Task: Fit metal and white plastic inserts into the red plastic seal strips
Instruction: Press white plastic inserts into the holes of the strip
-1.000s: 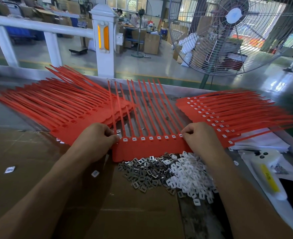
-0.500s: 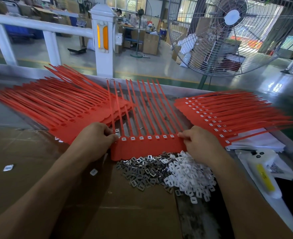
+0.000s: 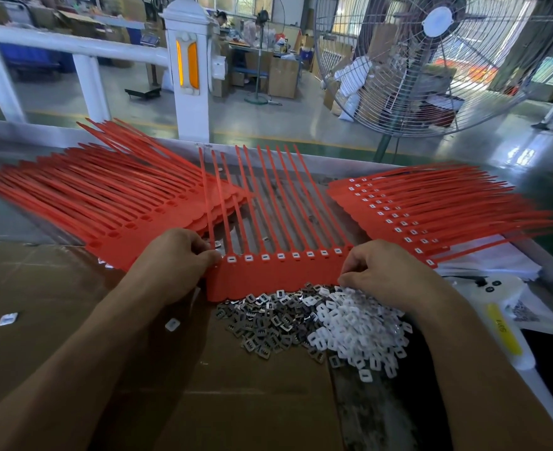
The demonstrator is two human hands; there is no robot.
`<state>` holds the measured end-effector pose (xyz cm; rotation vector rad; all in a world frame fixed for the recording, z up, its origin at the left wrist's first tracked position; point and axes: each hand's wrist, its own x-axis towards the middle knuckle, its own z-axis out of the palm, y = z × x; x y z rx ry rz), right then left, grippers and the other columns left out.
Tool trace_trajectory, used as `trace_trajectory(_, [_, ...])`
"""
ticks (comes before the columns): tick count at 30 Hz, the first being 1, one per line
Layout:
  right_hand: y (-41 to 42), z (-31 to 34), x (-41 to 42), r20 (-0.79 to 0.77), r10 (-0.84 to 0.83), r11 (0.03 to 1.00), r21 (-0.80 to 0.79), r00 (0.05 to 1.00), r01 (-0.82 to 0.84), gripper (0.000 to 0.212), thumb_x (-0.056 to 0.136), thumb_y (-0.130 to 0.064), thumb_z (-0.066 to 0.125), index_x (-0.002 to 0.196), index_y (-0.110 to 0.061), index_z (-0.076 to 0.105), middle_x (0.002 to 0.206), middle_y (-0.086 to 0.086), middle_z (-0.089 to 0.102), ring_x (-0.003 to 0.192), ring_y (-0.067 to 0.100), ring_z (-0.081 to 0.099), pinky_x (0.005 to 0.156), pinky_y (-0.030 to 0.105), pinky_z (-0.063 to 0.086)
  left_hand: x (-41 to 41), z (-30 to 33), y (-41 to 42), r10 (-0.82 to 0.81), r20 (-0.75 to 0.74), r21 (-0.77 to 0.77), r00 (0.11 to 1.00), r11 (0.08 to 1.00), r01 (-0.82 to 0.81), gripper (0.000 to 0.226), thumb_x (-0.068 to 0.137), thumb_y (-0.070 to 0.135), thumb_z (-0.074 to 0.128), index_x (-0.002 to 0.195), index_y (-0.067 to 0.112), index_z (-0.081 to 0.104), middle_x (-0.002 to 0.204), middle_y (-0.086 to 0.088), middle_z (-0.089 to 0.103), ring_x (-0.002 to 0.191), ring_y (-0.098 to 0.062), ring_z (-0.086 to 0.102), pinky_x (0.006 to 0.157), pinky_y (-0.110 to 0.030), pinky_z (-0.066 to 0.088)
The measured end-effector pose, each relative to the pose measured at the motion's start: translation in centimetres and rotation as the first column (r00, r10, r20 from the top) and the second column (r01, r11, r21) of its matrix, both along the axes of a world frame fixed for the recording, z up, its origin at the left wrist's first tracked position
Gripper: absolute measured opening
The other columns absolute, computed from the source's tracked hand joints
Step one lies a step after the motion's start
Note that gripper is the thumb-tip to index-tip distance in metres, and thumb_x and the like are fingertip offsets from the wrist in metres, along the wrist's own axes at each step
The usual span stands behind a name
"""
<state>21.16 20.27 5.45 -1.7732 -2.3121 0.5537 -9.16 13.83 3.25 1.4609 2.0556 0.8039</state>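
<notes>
A red seal strip set point(image 3: 278, 275) lies across the middle of the bench, its tails fanning away from me and white inserts showing in its row of sockets. My left hand point(image 3: 174, 265) pinches its left end. My right hand point(image 3: 385, 275) is at its lower right corner, with fingers curled down onto the edge of the white plastic inserts point(image 3: 356, 323). What those fingertips hold is hidden. A pile of metal inserts point(image 3: 262, 323) lies just left of the white ones, in front of the strip.
A stack of red strips with bare sockets point(image 3: 105, 203) fans out at the left, and a stack with inserts fitted point(image 3: 415, 216) at the right. Brown cardboard point(image 3: 57, 304) covers the near bench with two loose inserts on it. A white tool point(image 3: 503, 307) lies right; a large fan point(image 3: 431, 60) stands behind.
My right hand has slid from the top right end of the strip down to its lower corner, at the white insert pile. My left hand has kept its hold.
</notes>
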Motion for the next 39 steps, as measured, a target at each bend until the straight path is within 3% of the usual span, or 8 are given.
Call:
trace_trajectory(9, [-0.4, 0.1, -0.2, 0.021, 0.024, 1.000, 0.003, 0.999, -0.024, 0.020, 0.091, -0.031, 0.074, 0.072, -0.028, 0.071, 0.068, -0.017, 0.071, 0.061, 0.000, 0.065, 0.055, 0.024, 0.049, 0.0, 0.0, -0.1, 0.010, 0.012, 0.049, 1.000, 0.999, -0.011, 0.015, 0.093, 0.038, 0.070, 0.085, 0.026, 0.067, 0.077, 0.002, 0.070, 0.059, -0.012, 0.064, 0.050, -0.027, 0.045])
trace_trajectory(14, [-0.1, -0.3, 0.2, -0.103, -0.004, 0.999, 0.050, 0.995, 0.009, 0.015, 0.091, -0.029, 0.075, 0.076, -0.028, 0.072, 0.069, -0.021, 0.071, 0.058, 0.003, 0.067, 0.052, 0.024, 0.048, 0.0, 0.0, 0.0, 0.013, 0.028, 0.041, 1.000, 0.999, -0.014, 0.016, 0.093, 0.039, 0.071, 0.084, 0.026, 0.067, 0.074, 0.002, 0.070, 0.056, -0.012, 0.064, 0.049, -0.027, 0.046])
trace_trajectory(17, [0.4, -0.8, 0.6, -0.308, -0.042, 0.998, 0.034, 0.950, 0.055, 0.010, 0.090, -0.024, 0.075, 0.082, -0.028, 0.072, 0.074, -0.016, 0.072, 0.058, 0.004, 0.066, 0.057, 0.028, 0.052, 0.0, 0.0, 0.0, 0.007, 0.022, 0.031, 1.000, 0.999, -0.008, 0.015, 0.093, 0.039, 0.070, 0.086, 0.026, 0.067, 0.076, 0.001, 0.070, 0.056, -0.013, 0.064, 0.048, -0.027, 0.046])
trace_trajectory(22, [0.7, -1.4, 0.8, -0.491, -0.068, 0.995, 0.029, 0.868, 0.094, 0.020, 0.095, -0.021, 0.073, 0.093, -0.042, 0.074, 0.082, -0.010, 0.075, 0.063, 0.003, 0.067, 0.055, 0.018, 0.050, 0.1, 0.2, -0.1, -0.007, 0.037, 0.064, 0.999, 0.998, 0.005, 0.010, 0.094, 0.035, 0.069, 0.089, 0.027, 0.066, 0.073, 0.001, 0.068, 0.048, -0.009, 0.061, 0.040, -0.020, 0.042])
trace_trajectory(25, [0.7, -1.4, 1.0, -0.534, -0.092, 0.992, 0.022, 0.840, 0.122, 0.028, 0.097, -0.013, 0.068, 0.090, -0.038, 0.078, 0.075, -0.001, 0.075, 0.057, 0.008, 0.064, 0.057, 0.026, 0.052, 0.0, 0.4, -0.2, -0.031, 0.085, 0.051, 0.996, 0.998, 0.027, 0.008, 0.095, 0.031, 0.069, 0.093, 0.024, 0.065, 0.058, -0.004, 0.068, 0.044, -0.012, 0.064, 0.039, -0.021, 0.046])
trace_trajectory(29, [0.5, -1.2, 0.9, -0.589, -0.100, 0.990, 0.018, 0.802, 0.137, 0.034, 0.096, -0.003, 0.061, 0.091, -0.030, 0.081, 0.075, 0.005, 0.075, 0.053, 0.006, 0.062, 0.051, 0.015, 0.049, -0.4, 0.8, -0.3, -0.029, 0.185, -0.014, 0.982, 0.999, 0.032, 0.009, 0.095, 0.026, 0.068, 0.098, 0.018, 0.064, 0.060, -0.004, 0.072, 0.053, -0.022, 0.071, 0.048, -0.029, 0.055])
trace_trajectory(36, [1.1, -1.6, 0.7, -0.591, -0.161, 0.985, -0.041, 0.791, 0.170, 0.024, 0.094, -0.009, 0.069, 0.099, -0.029, 0.080, 0.080, -0.002, 0.078, 0.064, 0.012, 0.073, 0.060, 0.027, 0.059, -0.7, 0.8, -0.1, 0.006, 0.257, -0.064, 0.966, 0.998, 0.011, 0.011, 0.094, 0.024, 0.070, 0.097, 0.014, 0.066, 0.062, -0.007, 0.072, 0.056, -0.025, 0.073, 0.048, -0.030, 0.058])
trace_trajectory(39, [1.5, -2.0, 0.7, -0.602, -0.161, 0.984, -0.034, 0.782, 0.177, 0.022, 0.093, -0.010, 0.071, 0.099, -0.028, 0.080, 0.077, -0.003, 0.078, 0.064, 0.012, 0.074, 0.055, 0.022, 0.056, -0.7, 0.9, -0.1, 0.009, 0.258, -0.069, 0.966, 0.998, 0.009, 0.011, 0.094, 0.024, 0.071, 0.097, 0.014, 0.066, 0.063, -0.006, 0.073, 0.057, -0.026, 0.073, 0.049, -0.031, 0.058])
